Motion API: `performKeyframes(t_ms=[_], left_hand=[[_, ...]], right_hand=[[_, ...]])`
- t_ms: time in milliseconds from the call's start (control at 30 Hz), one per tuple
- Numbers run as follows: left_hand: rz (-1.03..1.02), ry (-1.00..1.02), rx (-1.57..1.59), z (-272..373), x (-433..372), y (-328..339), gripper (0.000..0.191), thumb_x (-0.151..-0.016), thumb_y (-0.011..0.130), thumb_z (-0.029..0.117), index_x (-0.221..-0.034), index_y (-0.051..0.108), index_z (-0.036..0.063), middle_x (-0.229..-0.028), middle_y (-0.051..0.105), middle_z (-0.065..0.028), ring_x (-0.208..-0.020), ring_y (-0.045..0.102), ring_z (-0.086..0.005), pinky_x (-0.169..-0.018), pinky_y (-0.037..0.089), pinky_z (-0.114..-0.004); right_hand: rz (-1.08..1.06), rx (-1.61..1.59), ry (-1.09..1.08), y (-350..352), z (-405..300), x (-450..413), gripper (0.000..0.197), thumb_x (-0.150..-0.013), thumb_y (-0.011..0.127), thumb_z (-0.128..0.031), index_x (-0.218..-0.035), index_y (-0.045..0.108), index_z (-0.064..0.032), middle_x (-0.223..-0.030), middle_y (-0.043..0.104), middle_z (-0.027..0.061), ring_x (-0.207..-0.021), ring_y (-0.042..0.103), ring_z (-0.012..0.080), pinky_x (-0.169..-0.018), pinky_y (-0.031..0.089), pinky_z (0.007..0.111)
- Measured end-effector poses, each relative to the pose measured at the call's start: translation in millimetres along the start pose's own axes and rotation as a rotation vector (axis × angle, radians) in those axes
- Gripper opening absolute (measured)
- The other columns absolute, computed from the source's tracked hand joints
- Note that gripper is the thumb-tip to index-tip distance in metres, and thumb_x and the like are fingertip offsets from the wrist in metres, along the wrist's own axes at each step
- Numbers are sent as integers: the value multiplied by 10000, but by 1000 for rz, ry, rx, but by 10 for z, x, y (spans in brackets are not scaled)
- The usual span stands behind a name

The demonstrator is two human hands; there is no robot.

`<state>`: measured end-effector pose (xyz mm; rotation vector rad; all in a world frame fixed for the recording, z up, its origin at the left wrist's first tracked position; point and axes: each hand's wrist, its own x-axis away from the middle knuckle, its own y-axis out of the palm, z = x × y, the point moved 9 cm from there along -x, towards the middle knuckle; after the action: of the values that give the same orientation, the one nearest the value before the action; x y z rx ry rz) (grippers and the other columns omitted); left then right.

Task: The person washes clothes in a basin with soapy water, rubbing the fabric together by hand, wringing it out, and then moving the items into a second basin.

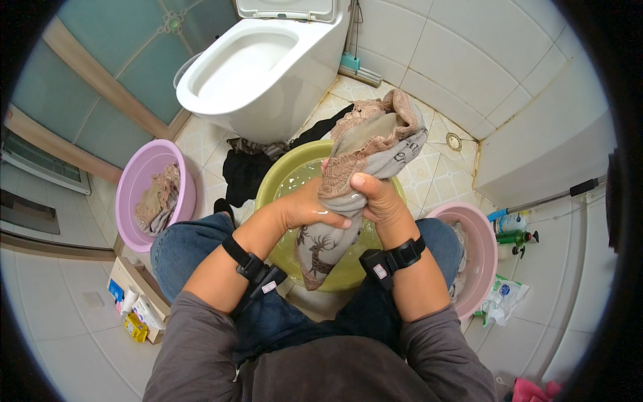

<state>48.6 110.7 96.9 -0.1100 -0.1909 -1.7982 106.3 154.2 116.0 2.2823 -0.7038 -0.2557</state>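
Observation:
A wet grey cloth (pixel 379 161) with brown lace trim and a printed deer is bunched lengthwise between my two hands. My left hand (pixel 314 203) wraps the cloth at its middle, thumb across the front. Just above and to the right, my right hand (pixel 379 198) grips the same bundle with its thumb on the lace. Both hands are over a green basin (pixel 266 186) holding water (pixel 301 176). The cloth's lower end hangs towards me, over the near part of the basin. Its upper end flops open beyond my hands.
At left stands a purple basin (pixel 188 201) with lace-trimmed cloth (pixel 159 198); at right, a pink basin (pixel 482 261) with cloth. Black clothing (pixel 246 173) lies on the floor by the toilet (pixel 281 85). Bottles (pixel 512 236) and a plastic bag (pixel 502 301) line the right wall.

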Motion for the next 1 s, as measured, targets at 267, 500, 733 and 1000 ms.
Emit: performKeyframes(t_ms=[267, 500, 733, 1000], left_hand=[[29, 66, -22, 275, 46, -129, 842, -574, 866, 84, -1323, 488, 17, -1243, 581, -90, -1144, 532, -198, -1041, 373, -324], [20, 185, -161, 429, 43, -124, 588, -617, 829, 93, -1154, 608, 3, -1092, 650, -76, -1018, 578, -171, -946, 436, -295], [65, 146, -160, 398, 43, -186, 569, -615, 824, 111, -1136, 617, 11, -1063, 661, -75, -993, 588, -167, -923, 448, -293], [48, 129, -257, 379, 39, -156, 687, -612, 844, 170, -1215, 550, 26, -1165, 589, -161, -1079, 559, -247, -980, 417, -332]], right_hand=[[-65, 179, -65, -163, 1, -30, 1085, -524, 917, -451, -1368, 407, 1, -1334, 519, 115, -1228, 498, 233, -1053, 399, 364], [-154, 182, 119, -289, 176, 33, 1071, -489, 942, -397, -1354, 451, -2, -1324, 536, 99, -1234, 488, 237, -1057, 375, 348], [-139, 174, 137, -258, 353, -2, 1042, -526, 931, -291, -1391, 414, -25, -1365, 502, 106, -1248, 476, 236, -1073, 365, 353], [-11, 152, -70, 41, 67, 13, 665, -696, 805, -121, -1288, 510, -50, -1212, 576, 78, -1101, 553, 188, -910, 493, 320]])
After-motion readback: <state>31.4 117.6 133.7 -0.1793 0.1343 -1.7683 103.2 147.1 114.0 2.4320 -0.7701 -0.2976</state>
